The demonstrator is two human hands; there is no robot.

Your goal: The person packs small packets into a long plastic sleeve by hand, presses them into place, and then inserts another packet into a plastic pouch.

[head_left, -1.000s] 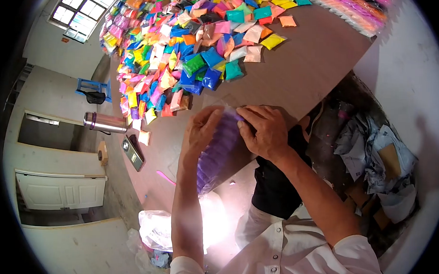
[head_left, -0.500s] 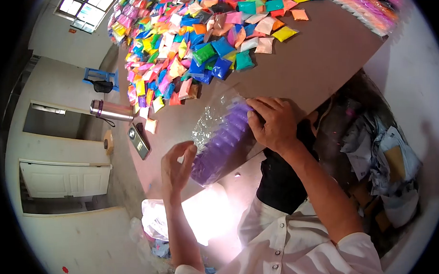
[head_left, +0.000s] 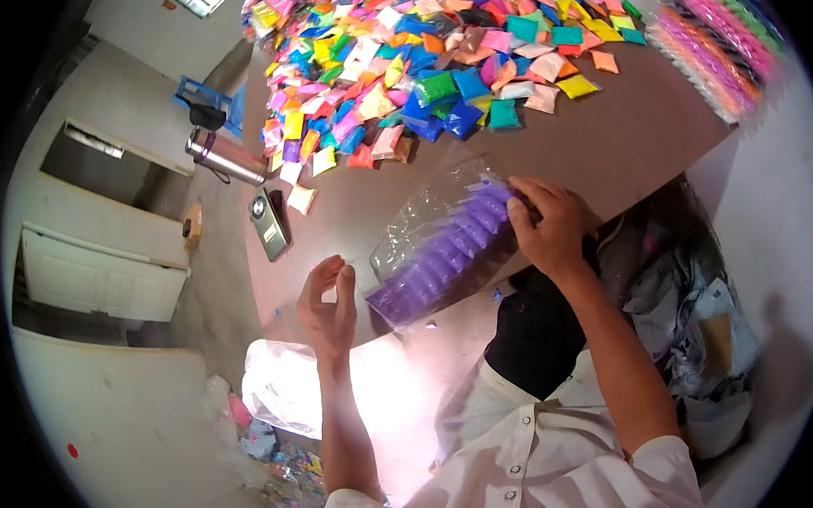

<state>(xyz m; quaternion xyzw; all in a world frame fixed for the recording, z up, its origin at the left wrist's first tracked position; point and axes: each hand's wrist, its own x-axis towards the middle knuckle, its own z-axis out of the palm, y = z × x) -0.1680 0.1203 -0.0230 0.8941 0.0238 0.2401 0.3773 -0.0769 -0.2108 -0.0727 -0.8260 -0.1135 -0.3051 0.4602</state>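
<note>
A clear plastic bag [head_left: 398, 240] lies at the front of the table with a row of overlapping purple packets [head_left: 451, 251] inside it. My right hand [head_left: 551, 228] grips the far right end of this bag, thumb and fingers at its edge. To the left of the bag, apart from it, my left hand [head_left: 331, 310] is raised with thumb and fingertips pinched together. Whatever is in that pinch, if anything, is too small to make out.
A large heap of colourful small packets [head_left: 376, 101] covers the back of the table [head_left: 608, 136]. Bundled packet rows [head_left: 713, 54] lie back right. A phone [head_left: 269, 224] and a steel flask [head_left: 226, 155] stand left. Crumpled bags [head_left: 716, 354] fill the right side below.
My left hand has come away from the bag's near end, leaving a gap. My right hand stays at the far end. The whole view has shifted.
</note>
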